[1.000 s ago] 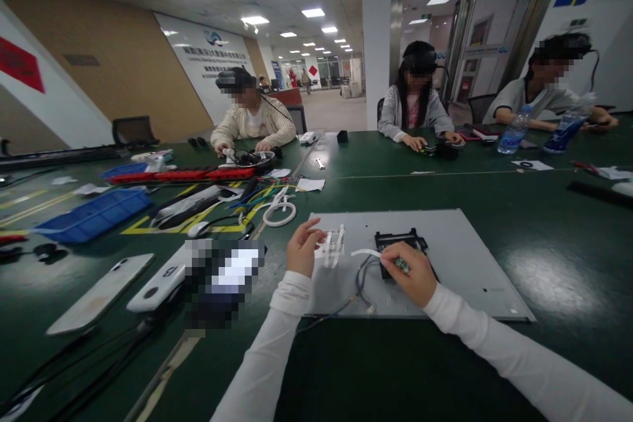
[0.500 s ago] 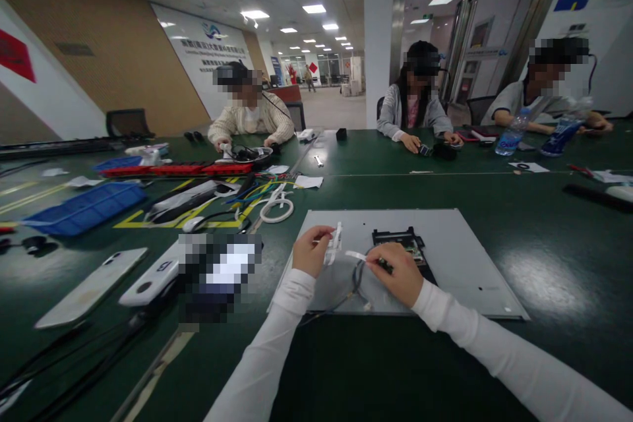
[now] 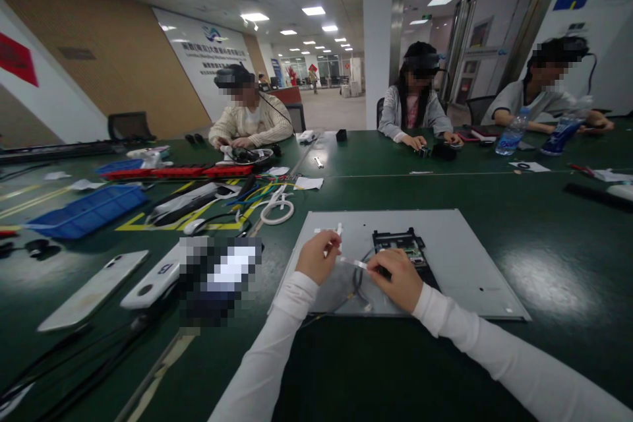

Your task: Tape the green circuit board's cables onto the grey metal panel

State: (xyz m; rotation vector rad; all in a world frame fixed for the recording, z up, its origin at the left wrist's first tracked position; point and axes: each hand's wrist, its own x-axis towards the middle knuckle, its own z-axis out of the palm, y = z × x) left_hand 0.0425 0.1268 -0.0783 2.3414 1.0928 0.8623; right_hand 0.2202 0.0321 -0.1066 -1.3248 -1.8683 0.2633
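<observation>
A thin white strip (image 3: 354,264), perhaps tape or a flat cable, runs between my two hands over a grey panel (image 3: 465,257). My right hand (image 3: 399,278) pinches one end of it. At the other end, the closed fingers of my left hand (image 3: 319,258) meet the strip. More white strips (image 3: 339,229) lie on the panel just beyond my left fingers. Under and between the hands runs a dark cable (image 3: 357,281) with a small pale connector (image 3: 368,307). A black frame with a green circuit board (image 3: 414,252) sits on the panel, partly behind my right hand.
To the left lie a white phone (image 3: 93,290), a white device (image 3: 153,280), a lit screen (image 3: 230,270), a blue tray (image 3: 86,211) and a white cable coil (image 3: 277,212). Several people sit across the green table (image 3: 544,224); two bottles (image 3: 513,133) stand at the far right.
My left hand has moved slightly down and right, its fingers now at the strip's formerly free end. The strip now spans both hands. My right hand has barely moved.
</observation>
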